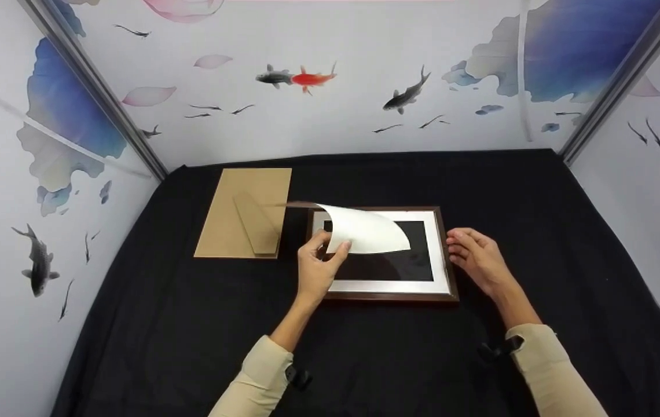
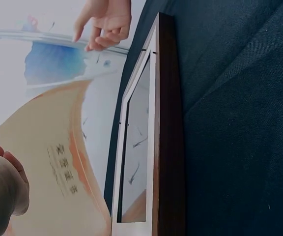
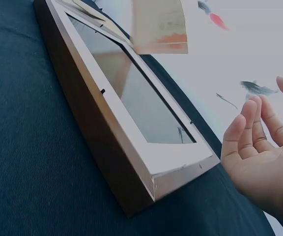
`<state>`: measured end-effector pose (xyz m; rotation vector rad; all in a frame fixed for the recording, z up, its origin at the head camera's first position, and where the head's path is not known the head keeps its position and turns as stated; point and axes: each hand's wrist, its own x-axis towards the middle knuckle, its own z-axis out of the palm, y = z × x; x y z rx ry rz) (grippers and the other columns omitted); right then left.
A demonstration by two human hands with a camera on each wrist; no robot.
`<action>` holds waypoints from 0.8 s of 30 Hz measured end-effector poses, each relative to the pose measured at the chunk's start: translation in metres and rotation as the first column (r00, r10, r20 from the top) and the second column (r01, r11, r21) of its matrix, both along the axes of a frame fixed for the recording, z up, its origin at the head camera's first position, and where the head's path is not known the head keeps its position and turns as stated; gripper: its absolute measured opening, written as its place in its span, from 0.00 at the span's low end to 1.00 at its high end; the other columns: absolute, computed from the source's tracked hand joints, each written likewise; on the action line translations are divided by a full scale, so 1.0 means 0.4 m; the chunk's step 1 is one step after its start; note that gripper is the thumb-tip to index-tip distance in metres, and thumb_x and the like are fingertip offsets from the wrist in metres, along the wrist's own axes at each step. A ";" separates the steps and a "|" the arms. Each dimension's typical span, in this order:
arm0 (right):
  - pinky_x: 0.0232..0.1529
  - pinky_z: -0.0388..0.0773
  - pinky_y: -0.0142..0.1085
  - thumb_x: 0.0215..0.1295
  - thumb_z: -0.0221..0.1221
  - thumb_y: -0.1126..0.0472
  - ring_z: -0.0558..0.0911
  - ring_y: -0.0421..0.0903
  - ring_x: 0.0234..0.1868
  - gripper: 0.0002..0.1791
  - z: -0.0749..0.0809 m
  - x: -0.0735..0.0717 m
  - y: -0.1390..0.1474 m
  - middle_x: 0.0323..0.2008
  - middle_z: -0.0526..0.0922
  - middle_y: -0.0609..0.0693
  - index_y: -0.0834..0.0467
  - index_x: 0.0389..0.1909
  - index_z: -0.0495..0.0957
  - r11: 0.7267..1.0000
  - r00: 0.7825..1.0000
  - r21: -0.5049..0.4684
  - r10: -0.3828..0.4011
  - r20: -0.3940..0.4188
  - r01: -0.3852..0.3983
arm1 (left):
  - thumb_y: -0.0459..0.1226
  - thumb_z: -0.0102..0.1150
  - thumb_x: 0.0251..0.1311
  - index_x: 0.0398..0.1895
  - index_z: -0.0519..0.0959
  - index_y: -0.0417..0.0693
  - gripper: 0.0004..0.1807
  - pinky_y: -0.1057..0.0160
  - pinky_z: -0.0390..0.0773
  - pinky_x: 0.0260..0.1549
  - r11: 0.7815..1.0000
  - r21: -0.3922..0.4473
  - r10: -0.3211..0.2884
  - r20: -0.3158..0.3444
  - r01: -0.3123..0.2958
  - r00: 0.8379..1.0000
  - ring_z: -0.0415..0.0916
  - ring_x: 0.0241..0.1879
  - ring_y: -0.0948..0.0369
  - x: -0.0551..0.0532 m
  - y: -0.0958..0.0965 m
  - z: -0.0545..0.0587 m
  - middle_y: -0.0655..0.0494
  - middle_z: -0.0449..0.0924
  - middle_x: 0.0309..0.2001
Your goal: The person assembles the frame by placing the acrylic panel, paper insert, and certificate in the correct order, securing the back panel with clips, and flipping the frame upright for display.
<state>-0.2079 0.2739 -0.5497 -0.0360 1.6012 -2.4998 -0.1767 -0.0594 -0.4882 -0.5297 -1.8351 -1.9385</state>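
My left hand (image 1: 314, 267) pinches a curled sheet of paper (image 1: 369, 231) between thumb and fingers, over the left part of a picture frame. The sheet's white side shows in the head view; in the left wrist view its tan side (image 2: 43, 123) carries orange edging and dark characters. The dark brown wooden frame (image 1: 391, 297) lies flat, with a white mat (image 1: 441, 263) around a dark, reflective centre (image 1: 411, 266). Beside the frame's right edge is my right hand (image 1: 480, 260), its fingers loosely bent and holding nothing. Small black tabs (image 3: 102, 91) stick out along the mat's edge.
A tan backing board (image 1: 214, 231) with a fold-out stand (image 1: 257, 229) lies on the black cloth (image 1: 388, 359), left of the frame. White panels (image 1: 353, 127) printed with fish and leaves enclose the back and sides.
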 end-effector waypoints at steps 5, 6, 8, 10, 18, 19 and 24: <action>0.38 0.74 0.38 0.66 0.57 0.59 0.75 0.49 0.39 0.19 0.002 -0.029 -0.038 0.41 0.75 0.56 0.70 0.51 0.71 0.998 0.998 0.029 0.056 0.014 -0.056 | 0.23 0.62 0.52 0.30 0.78 0.31 0.03 0.66 0.75 0.22 1.000 0.008 -0.013 0.012 0.013 1.000 0.71 0.26 0.61 0.003 -0.003 0.004 0.47 0.77 0.27; 0.38 0.74 0.39 0.66 0.57 0.58 0.75 0.49 0.40 0.21 0.002 -0.036 -0.046 0.42 0.75 0.57 0.70 0.52 0.71 0.997 0.998 0.044 0.067 0.017 -0.067 | 0.23 0.63 0.52 0.30 0.79 0.31 0.03 0.65 0.75 0.22 1.000 0.011 -0.017 0.010 0.016 1.000 0.71 0.26 0.61 0.004 -0.003 0.004 0.47 0.77 0.27; 0.40 0.73 0.41 0.66 0.57 0.57 0.74 0.51 0.42 0.22 -0.001 -0.050 -0.062 0.43 0.75 0.58 0.70 0.54 0.70 0.993 0.995 0.069 0.093 0.028 -0.095 | 0.23 0.63 0.52 0.30 0.79 0.32 0.03 0.65 0.75 0.22 0.999 0.020 -0.026 0.006 0.026 1.000 0.71 0.27 0.61 0.004 -0.002 0.005 0.47 0.76 0.27; 0.44 0.72 0.45 0.67 0.56 0.56 0.73 0.54 0.46 0.25 -0.004 -0.063 -0.076 0.46 0.74 0.59 0.69 0.56 0.69 0.986 0.990 0.095 0.131 0.047 -0.135 | 0.23 0.63 0.51 0.31 0.79 0.31 0.04 0.65 0.75 0.23 0.999 0.029 -0.041 -0.003 0.041 0.999 0.71 0.27 0.61 0.006 0.001 0.006 0.47 0.75 0.27; 0.53 0.68 0.49 0.69 0.52 0.52 0.70 0.55 0.57 0.32 -0.027 -0.098 -0.116 0.60 0.65 0.62 0.64 0.67 0.56 0.942 0.939 0.024 0.331 0.092 -0.334 | 0.21 0.63 0.50 0.29 0.79 0.31 0.04 0.67 0.75 0.22 0.998 0.031 -0.062 -0.013 0.062 0.998 0.69 0.26 0.62 0.015 0.009 0.002 0.49 0.72 0.24; 0.53 0.68 0.49 0.69 0.53 0.53 0.70 0.55 0.57 0.33 -0.028 -0.099 -0.119 0.61 0.63 0.61 0.64 0.68 0.54 0.938 0.935 0.009 0.345 0.076 -0.347 | 0.22 0.63 0.50 0.29 0.79 0.31 0.04 0.67 0.75 0.22 0.998 0.025 -0.060 -0.011 0.061 0.998 0.69 0.26 0.62 0.015 0.009 0.001 0.49 0.72 0.24; 0.47 0.73 0.49 0.66 0.55 0.64 0.74 0.56 0.50 0.29 -0.023 -0.104 -0.125 0.56 0.66 0.64 0.64 0.66 0.58 0.952 0.952 -0.014 0.305 -0.032 -0.306 | 0.22 0.64 0.50 0.27 0.78 0.32 0.04 0.68 0.72 0.19 0.998 0.015 -0.057 -0.007 0.057 0.998 0.66 0.24 0.63 0.016 0.004 -0.005 0.50 0.69 0.23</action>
